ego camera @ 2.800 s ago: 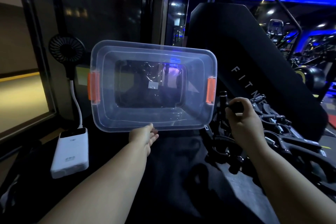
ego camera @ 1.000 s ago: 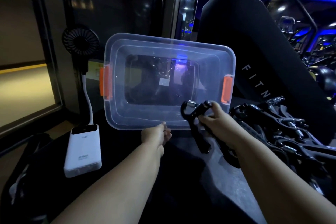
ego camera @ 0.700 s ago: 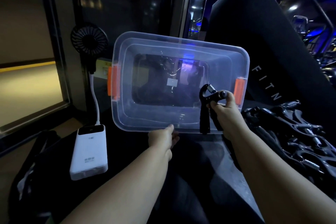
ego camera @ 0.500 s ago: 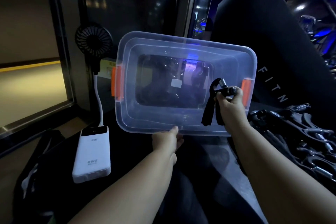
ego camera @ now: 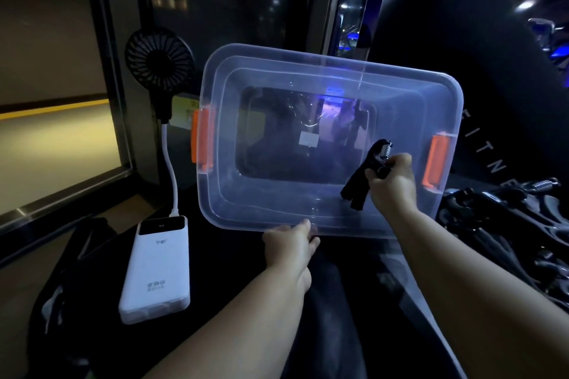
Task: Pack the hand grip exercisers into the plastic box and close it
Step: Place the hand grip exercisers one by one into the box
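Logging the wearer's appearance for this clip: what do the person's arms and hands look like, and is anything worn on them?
The left forearm and right forearm are bare to the frame edge, with no sleeve in view. The left hand and right hand are ungloved. No watch, bracelet or ring shows, though the dim light could hide something small.

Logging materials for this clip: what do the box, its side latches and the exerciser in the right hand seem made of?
Plastic box: clear, frosted plastic; the dark background shows through its walls. Orange latches: opaque plastic, seemingly matte. Hand grip exerciser in the right hand: black handles, plastic or rubber-coated, too dark to tell; its coiled spring glints like bare metal.
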A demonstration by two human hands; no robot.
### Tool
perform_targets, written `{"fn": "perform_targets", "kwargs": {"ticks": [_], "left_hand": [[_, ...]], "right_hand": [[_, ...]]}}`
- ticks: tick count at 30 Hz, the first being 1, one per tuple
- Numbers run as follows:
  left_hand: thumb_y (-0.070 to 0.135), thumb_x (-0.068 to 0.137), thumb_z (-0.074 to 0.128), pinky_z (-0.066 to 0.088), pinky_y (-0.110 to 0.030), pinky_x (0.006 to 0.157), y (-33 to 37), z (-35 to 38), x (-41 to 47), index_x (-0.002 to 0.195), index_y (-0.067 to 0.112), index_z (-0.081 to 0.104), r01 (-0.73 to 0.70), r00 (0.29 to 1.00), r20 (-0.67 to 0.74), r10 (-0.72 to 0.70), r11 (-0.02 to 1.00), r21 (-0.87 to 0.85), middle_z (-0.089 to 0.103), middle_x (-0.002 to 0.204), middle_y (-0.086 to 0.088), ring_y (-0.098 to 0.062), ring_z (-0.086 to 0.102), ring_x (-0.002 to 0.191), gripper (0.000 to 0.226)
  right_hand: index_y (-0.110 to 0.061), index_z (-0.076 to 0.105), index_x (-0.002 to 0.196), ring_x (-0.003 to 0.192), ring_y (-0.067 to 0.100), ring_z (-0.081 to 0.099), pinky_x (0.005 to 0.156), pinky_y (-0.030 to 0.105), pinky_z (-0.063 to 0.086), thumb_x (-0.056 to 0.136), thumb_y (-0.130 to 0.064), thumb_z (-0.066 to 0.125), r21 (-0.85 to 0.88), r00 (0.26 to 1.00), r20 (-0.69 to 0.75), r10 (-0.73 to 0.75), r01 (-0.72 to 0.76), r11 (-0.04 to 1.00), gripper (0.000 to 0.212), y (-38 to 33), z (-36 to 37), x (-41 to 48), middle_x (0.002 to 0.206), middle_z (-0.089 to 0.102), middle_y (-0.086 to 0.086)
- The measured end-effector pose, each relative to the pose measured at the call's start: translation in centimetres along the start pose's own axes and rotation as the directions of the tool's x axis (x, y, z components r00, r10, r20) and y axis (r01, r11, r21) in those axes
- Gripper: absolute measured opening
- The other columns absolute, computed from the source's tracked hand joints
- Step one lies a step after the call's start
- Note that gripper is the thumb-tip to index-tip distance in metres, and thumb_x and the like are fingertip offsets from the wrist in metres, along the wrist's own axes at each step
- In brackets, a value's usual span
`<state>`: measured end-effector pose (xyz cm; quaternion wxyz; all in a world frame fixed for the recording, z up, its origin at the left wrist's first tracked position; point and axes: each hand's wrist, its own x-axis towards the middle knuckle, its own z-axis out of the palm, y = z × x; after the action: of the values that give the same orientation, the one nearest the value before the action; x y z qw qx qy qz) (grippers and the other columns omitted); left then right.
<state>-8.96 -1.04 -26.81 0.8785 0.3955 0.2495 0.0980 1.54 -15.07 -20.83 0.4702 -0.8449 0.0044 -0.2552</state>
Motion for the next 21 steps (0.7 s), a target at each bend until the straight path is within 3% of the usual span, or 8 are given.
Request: {"fn": "perform_targets", "kwargs": {"ticks": [4,8,14,21], "left_hand": [[0.001,0.09,0.059,0.054,-0.023,0.054,0.2,0.1,-0.2,0.103,0.0,0.05,-0.011,1.0,-0.007,0.011,1.0,-0.005,0.061,0.087,-0.015,-0.016,0.065,0.071,0.015],[0.001,0.09,0.059,0.054,-0.026,0.059,0.3,0.2,-0.6,0.095,0.002,0.049,-0.019,1.0,-0.02,0.019,1.0,-0.001,0.061,0.093,-0.019,-0.019,0.065,0.077,0.011],[-0.001,0.09,0.057,0.053,-0.027,0.065,0.5,0.3,-1.2,0.091,0.005,0.046,-0.087,0.996,-0.032,0.086,0.996,-0.029,0.06,0.084,-0.012,-0.016,0.065,0.074,0.013],[0.003,0.088,0.062,0.051,-0.023,0.067,0.3,0.2,-1.2,0.092,0.004,0.048,-0.105,0.993,-0.06,0.105,0.994,0.006,0.065,0.09,-0.014,-0.016,0.062,0.073,0.015]], "right_hand": [[-0.024,0.033,0.114,0.091,0.029,0.056,0.076,0.035,0.042,0.086,-0.014,0.056,-0.069,1.0,0.022,-0.022,0.024,0.997,0.038,-0.1,0.6,1.1,0.104,0.056,0.005],[-0.032,0.038,0.123,0.087,0.023,0.048,0.075,0.029,0.036,0.084,-0.005,0.05,-0.144,0.994,0.06,-0.086,0.094,0.985,0.05,-0.4,1.0,1.9,0.105,0.051,-0.001],[-0.031,0.042,0.135,0.112,0.034,0.051,0.092,0.031,0.037,0.082,0.0,0.048,-0.235,0.974,0.132,-0.186,0.213,0.948,0.062,0.1,1.6,3.4,0.127,0.049,0.014],[-0.03,0.043,0.124,0.094,0.03,0.049,0.075,0.022,0.035,0.089,-0.009,0.043,-0.29,0.98,0.123,-0.154,0.184,0.939,0.041,0.5,2.0,5.1,0.118,0.048,0.009]]}}
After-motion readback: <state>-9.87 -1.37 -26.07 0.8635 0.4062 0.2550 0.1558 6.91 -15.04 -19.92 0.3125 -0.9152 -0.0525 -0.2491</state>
